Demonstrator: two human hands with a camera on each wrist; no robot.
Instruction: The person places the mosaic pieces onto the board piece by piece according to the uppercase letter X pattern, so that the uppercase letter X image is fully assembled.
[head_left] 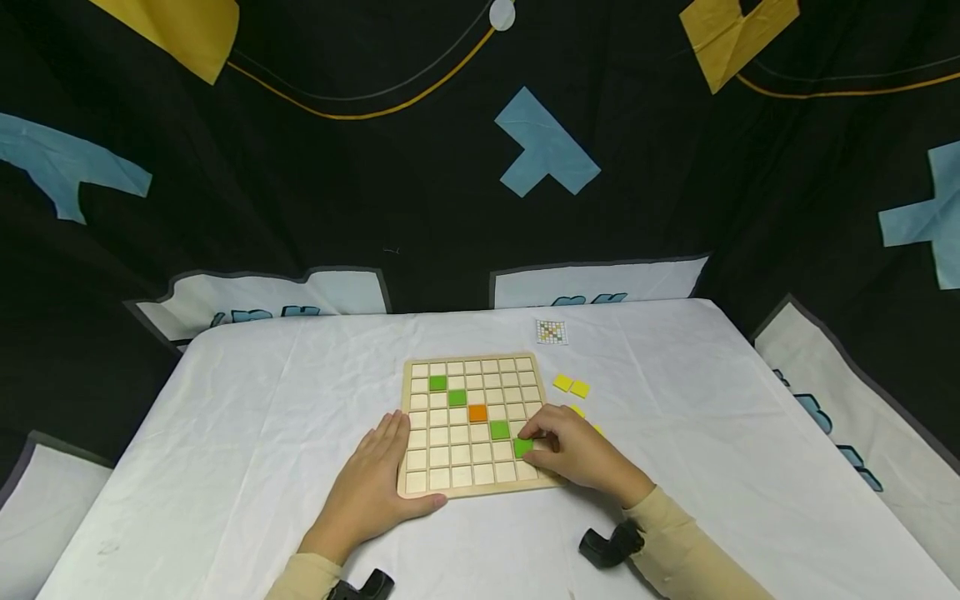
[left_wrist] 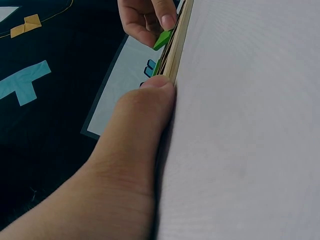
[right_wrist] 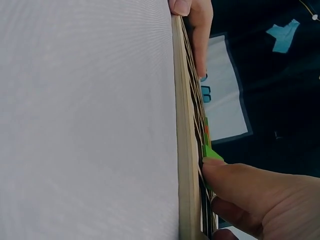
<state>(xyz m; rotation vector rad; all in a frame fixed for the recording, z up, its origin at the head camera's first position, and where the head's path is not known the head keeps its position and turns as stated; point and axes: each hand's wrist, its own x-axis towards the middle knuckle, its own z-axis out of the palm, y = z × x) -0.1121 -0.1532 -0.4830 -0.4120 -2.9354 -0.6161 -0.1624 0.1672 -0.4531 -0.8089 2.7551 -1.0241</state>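
Observation:
A wooden grid board (head_left: 440, 477) lies on the white table, its squares edged by raised lines. Along a diagonal sit green tiles (head_left: 438, 383) and one orange tile (head_left: 477, 413). My right hand (head_left: 577, 450) pinches a green tile (head_left: 522, 448) between thumb and fingers at the board's lower right; in the right wrist view this tile (right_wrist: 212, 153) is tilted. My left hand (head_left: 378, 475) rests along the board's left edge, fingers straight, its thumb (left_wrist: 159, 82) against the front edge.
Several yellow tiles (head_left: 580, 389) lie right of the board, some partly hidden by my right hand. Behind them is a small printed pattern card (head_left: 552, 332). White cloth covers the table (head_left: 247, 433); a dark curtain (head_left: 420, 192) hangs beyond.

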